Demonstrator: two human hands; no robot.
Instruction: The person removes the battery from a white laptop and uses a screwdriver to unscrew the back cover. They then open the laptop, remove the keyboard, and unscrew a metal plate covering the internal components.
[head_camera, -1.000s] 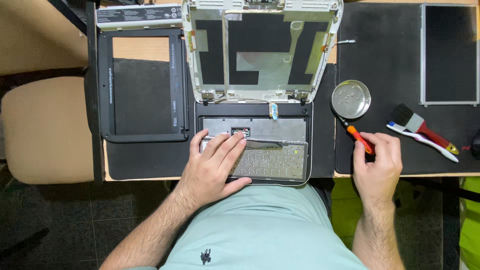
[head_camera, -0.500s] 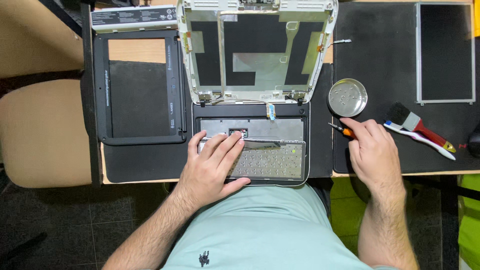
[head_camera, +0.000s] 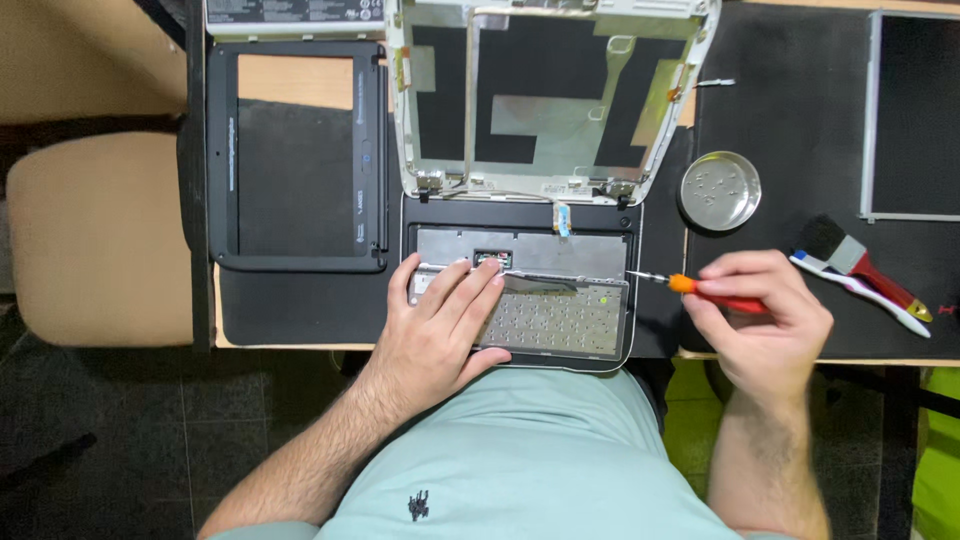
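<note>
A small dismantled laptop lies open on a black mat, its lid an empty shell and its keyboard panel flipped metal side up over the base. My left hand rests flat on the left part of that panel, fingers spread. My right hand grips an orange-and-red screwdriver. The screwdriver's metal tip points left and sits at the panel's upper right corner.
A black screen bezel lies left of the laptop. A round metal dish with small screws sits right of the hinge. A brush and a white toothbrush lie further right, below a detached screen panel. A beige chair stands at left.
My right hand picked the screwdriver up off the mat and swung its tip left to the keyboard panel's corner. My left hand stayed on the panel.
</note>
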